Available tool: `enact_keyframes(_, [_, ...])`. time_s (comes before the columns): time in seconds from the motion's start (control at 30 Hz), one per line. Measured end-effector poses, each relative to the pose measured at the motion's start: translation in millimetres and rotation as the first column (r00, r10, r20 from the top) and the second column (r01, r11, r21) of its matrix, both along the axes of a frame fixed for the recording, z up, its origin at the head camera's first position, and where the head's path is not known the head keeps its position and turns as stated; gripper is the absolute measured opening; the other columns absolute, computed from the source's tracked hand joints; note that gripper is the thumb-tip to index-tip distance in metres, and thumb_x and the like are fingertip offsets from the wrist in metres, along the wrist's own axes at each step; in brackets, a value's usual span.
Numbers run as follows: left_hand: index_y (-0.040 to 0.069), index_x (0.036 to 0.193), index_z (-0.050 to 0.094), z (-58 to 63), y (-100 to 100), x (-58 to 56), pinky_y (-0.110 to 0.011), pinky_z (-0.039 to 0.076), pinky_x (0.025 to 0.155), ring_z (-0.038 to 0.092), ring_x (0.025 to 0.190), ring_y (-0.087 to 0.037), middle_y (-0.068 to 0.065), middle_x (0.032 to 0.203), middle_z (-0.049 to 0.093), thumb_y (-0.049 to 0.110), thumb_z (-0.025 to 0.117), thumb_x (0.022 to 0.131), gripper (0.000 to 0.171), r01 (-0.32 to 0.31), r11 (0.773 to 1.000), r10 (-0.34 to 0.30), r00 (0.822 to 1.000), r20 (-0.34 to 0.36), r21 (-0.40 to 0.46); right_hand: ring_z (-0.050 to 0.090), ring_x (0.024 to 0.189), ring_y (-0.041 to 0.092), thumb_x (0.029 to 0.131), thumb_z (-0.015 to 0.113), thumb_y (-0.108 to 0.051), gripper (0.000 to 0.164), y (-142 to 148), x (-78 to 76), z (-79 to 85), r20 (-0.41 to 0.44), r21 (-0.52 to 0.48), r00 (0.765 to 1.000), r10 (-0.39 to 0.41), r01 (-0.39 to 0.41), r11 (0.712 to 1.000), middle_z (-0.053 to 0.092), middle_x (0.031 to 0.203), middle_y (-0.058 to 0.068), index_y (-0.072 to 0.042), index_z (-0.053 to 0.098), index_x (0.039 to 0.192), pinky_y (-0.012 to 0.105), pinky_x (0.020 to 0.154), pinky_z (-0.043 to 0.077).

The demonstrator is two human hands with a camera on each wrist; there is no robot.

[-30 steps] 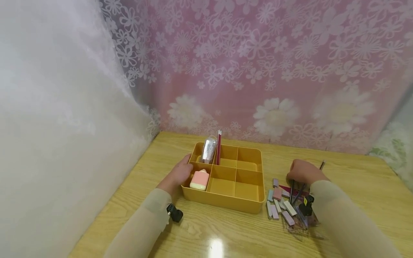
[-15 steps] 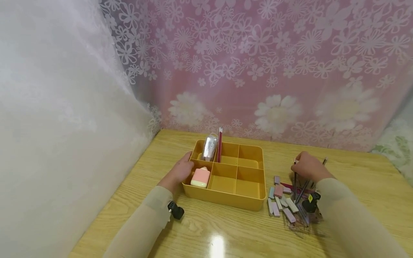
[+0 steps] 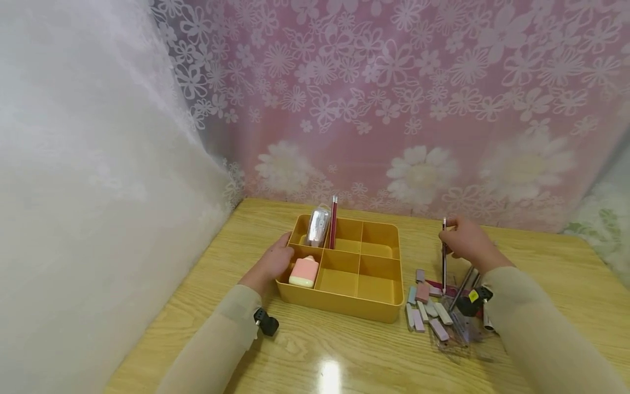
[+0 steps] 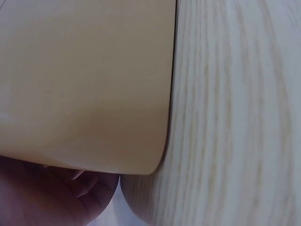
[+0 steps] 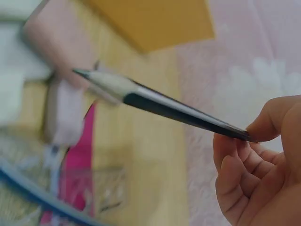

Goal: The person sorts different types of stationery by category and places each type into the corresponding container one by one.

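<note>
In the head view, gripping one six-compartment tray (image 3: 339, 309) by its left wall with the left hand (image 3: 274, 261); pinching one dark pencil (image 3: 444, 267) in the right hand (image 3: 466, 242), well apart, right of the tray and near roughly ten erasers (image 3: 422, 293), holding its long axis almost vertical, tip down. Showing inside the tray two red pencils (image 3: 333, 224), one silvery packet (image 3: 318, 227), one pink container (image 3: 304, 271). In the left wrist view, curling fingers against the tray's outer wall. In the right wrist view, clamping thumb and fingertips on the pencil's blunt end, pointing its sharpened tip up-left.
</note>
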State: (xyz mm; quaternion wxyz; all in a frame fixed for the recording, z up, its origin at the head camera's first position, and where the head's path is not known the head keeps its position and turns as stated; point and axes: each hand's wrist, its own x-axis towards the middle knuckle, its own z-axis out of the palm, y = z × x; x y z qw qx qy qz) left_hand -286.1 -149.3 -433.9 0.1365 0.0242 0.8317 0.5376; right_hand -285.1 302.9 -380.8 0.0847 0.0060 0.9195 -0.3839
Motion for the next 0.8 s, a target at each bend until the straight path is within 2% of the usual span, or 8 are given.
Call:
enact_keyframes(0.1, [0.017,0.161,0.028,0.1,-2,-0.6,-0.058,0.02,0.118,0.036,0.143,-0.034,-0.01,0.156,0.041,0.018,0.035,0.104,0.057,0.006,1.0,-0.007,1.0,-0.018,-0.002,0.064,0.088,0.03,0.101,0.047,-0.022,0.062,-13,-0.2,10.9,-0.026,-0.068,1.0,0.012,-0.014,0.998,0.059,0.116,0.026,0.013,0.028,0.149,0.047,0.081,0.057])
enact_keyframes(0.23, [0.016,0.16,0.028,1.6,-3,-0.9,-0.058,0.019,0.118,0.036,0.143,-0.034,-0.01,0.156,0.041,0.017,0.035,0.103,0.057,0.005,1.0,-0.005,1.0,-0.019,0.004,0.059,0.088,0.03,0.103,0.044,-0.021,0.052,-33,-1.4,25.6,-0.064,-0.129,0.998,0.016,-0.024,0.991,0.054,0.111,0.022,0.008,0.037,0.146,0.044,0.08,0.057])
enact_keyframes(0.37, [0.018,0.16,0.028,1.9,-4,-0.5,-0.058,0.019,0.118,0.035,0.143,-0.033,-0.009,0.156,0.04,0.017,0.035,0.103,0.058,-0.003,1.0,0.003,1.0,-0.01,0.005,0.058,0.09,0.032,0.106,0.042,-0.023,0.045,-51,-5.3,37.9,-0.078,-0.196,0.997,0.018,-0.033,0.98,0.052,0.111,0.02,0.003,0.045,0.142,0.042,0.082,0.057])
enact_keyframes(0.57, [0.017,0.161,0.025,2.1,-3,-0.7,-0.059,0.017,0.118,0.034,0.144,-0.035,-0.011,0.157,0.038,0.016,0.035,0.103,0.059,-0.001,1.0,0.002,1.0,-0.017,0.015,0.056,0.093,0.035,0.106,0.044,-0.024,0.04,-77,-11.7,55.7,-0.114,-0.281,0.993,0.029,-0.06,0.958,0.051,0.115,0.02,0.0,0.046,0.138,0.045,0.084,0.055])
enact_keyframes(0.8, [0.013,0.161,0.025,-0.2,1,0.0,-0.058,0.019,0.118,0.033,0.144,-0.035,-0.013,0.158,0.037,0.015,0.035,0.103,0.059,0.01,1.0,-0.01,1.0,-0.023,0.008,0.057,0.094,0.034,0.105,0.048,-0.019,0.032,-110,-20.6,65.7,-0.185,-0.362,0.983,-0.002,-0.066,0.93,0.053,0.117,0.018,-0.003,0.049,0.132,0.048,0.087,0.056])
